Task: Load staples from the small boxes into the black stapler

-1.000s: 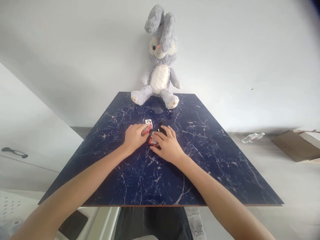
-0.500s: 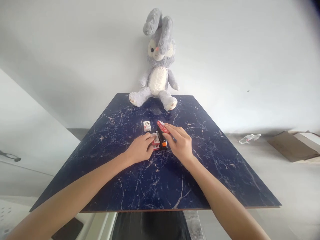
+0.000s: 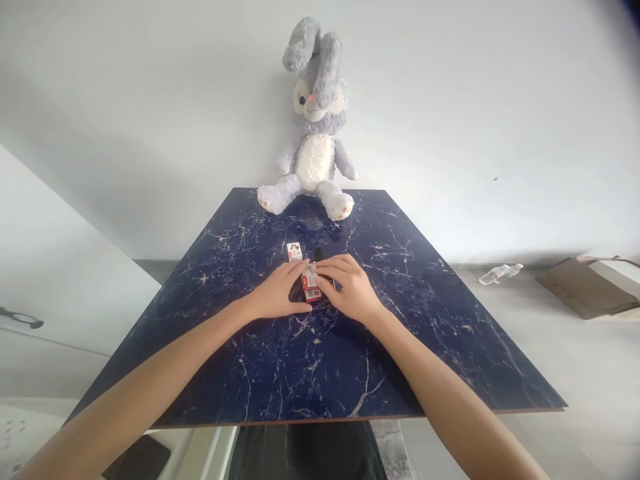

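Observation:
My left hand [image 3: 277, 290] is at the left side of a small stack of red-and-white boxes, thumb and fingers spread apart around it. The upper red-and-white box [image 3: 310, 277] lies between my two hands. My right hand [image 3: 350, 287] has its fingertips and thumb closed on the right side of this box. Below it shows a second red box [image 3: 313, 295]. A black object [image 3: 320, 253], which looks like a stapler, is mostly hidden behind my right hand. Just beyond my left fingertips stands a small white box [image 3: 294, 251] with a printed picture.
A grey plush rabbit [image 3: 315, 133] sits at the far edge of the dark blue marbled table [image 3: 280, 373], against the wall. On the floor to the right are a clear plastic bottle [image 3: 500, 273] and a cardboard box [image 3: 580, 287].
My right hand has lowered the red-and-white box from above the black object, moving left onto the stack. My left hand's thumb and fingers have spread wider.

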A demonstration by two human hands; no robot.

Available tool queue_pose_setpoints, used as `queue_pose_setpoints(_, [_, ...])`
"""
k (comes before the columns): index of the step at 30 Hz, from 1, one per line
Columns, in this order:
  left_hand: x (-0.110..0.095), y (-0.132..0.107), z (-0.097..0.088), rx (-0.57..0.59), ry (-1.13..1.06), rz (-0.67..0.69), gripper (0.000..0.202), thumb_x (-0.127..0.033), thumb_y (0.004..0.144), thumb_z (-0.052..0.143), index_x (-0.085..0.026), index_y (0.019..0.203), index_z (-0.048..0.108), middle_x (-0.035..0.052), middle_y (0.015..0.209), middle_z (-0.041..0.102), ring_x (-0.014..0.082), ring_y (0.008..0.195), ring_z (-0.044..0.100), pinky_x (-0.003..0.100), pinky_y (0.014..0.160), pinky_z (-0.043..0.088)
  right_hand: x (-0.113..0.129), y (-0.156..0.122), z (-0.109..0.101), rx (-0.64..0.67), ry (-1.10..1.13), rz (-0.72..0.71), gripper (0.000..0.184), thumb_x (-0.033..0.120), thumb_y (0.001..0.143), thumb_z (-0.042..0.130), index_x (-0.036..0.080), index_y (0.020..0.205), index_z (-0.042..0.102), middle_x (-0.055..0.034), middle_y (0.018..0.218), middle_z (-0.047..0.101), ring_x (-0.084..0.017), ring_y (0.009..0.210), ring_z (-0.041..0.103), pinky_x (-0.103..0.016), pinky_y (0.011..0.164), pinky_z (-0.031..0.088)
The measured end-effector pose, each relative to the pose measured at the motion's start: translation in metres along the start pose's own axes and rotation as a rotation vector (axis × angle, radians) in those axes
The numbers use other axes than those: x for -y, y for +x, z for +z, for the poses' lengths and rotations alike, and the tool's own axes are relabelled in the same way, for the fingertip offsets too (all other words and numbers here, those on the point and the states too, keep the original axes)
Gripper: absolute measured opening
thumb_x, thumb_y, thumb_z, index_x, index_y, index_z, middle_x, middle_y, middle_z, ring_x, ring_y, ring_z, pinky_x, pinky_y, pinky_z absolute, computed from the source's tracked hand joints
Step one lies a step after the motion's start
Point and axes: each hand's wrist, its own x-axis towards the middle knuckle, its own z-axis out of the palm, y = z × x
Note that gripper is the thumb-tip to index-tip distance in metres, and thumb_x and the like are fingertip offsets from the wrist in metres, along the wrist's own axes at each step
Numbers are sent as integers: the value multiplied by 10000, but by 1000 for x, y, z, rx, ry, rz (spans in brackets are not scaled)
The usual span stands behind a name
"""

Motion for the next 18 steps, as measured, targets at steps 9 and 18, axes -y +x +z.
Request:
queue_pose_setpoints(9, [-4, 0, 10, 40, -49, -86, 1032, -615, 789, 726, -278, 1603, 190, 166, 1500, 493, 393, 1319, 521, 531, 1018, 487, -10, 0, 4, -90, -2, 219, 194, 263, 982, 532, 232, 1052, 711, -77, 1108, 711, -242, 1035, 649, -419, 953, 517])
queue_pose_setpoints(18, [-9, 3, 8, -4, -85, -75, 762, -525, 879, 661, -275, 1534, 362, 137, 1487, 512, 335, 1264, 584, 465, 996, 526, -9, 0, 4, -71, -10, 240, 179, 233, 961, 540, 231, 1044, 699, -75, 1112, 697, -239, 1036, 654, -404, 945, 523])
